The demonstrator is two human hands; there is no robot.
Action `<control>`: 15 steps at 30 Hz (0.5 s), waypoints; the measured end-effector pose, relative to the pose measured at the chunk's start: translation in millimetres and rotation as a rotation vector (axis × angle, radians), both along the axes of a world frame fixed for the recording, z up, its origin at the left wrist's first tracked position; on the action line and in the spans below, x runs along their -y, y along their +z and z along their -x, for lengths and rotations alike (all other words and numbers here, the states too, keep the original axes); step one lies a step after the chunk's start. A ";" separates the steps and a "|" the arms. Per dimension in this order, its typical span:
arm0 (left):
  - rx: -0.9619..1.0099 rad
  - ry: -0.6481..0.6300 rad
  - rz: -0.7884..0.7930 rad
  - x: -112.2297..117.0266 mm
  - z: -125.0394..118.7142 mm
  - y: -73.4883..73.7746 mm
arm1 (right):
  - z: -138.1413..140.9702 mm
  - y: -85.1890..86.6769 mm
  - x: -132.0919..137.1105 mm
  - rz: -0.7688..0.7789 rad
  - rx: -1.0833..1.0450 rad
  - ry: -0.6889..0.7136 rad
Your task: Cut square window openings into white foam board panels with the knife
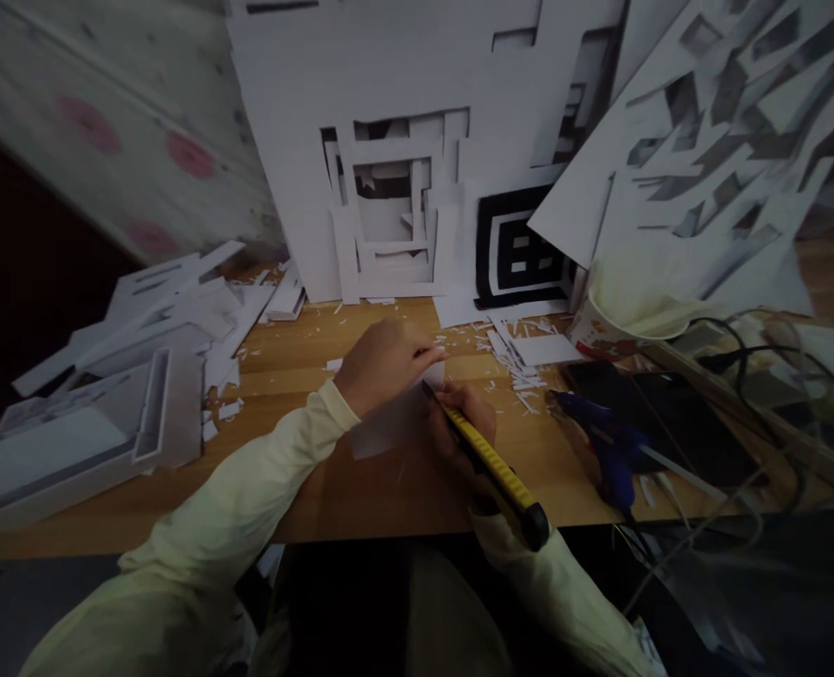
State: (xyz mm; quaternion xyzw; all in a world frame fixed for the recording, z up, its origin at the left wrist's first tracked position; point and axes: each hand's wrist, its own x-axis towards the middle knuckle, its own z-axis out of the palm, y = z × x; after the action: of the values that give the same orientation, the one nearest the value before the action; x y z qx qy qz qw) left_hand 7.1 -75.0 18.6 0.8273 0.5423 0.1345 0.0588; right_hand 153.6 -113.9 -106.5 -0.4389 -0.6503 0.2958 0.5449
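Note:
A yellow and black utility knife (491, 458) lies across my right hand (464, 428), whose fingers are closed around it. Its tip points up and left, close to a small white sheet (388, 425) on the wooden table. My left hand (388, 362) is over the far edge of that sheet, with the fingers bent toward the knife tip. Thumb and fingertips come together near the blade, and whatever they pinch is too small and dark to make out. Part of the sheet is hidden beneath both hands.
Cut white boards (402, 85) lean at the back beside a black-patterned panel (522, 246). White offcuts (169, 329) pile up on the left. To the right are a paper tub (610, 329), a blue glue gun (606, 442), dark phones (695, 428) and tangled cables. Paper scraps litter the table (282, 353).

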 end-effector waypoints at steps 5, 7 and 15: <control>-0.072 -0.064 -0.006 -10.6 -7.2 2.6 | -1.4 2.7 -0.3 -0.123 -0.061 -0.060; -0.097 -0.063 -0.015 -15.7 -9.0 2.8 | -2.0 4.8 -0.2 -0.094 -0.116 -0.046; -0.120 0.055 0.042 -19.6 -12.4 3.0 | -2.9 8.7 1.1 0.019 -0.185 0.005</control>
State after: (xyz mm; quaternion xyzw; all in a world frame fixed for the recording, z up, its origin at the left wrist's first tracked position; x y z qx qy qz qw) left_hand 19.5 -55.4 21.6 0.8172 0.5701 0.0748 0.0399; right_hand 156.5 -115.0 -97.7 -0.4133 -0.5955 0.3428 0.5975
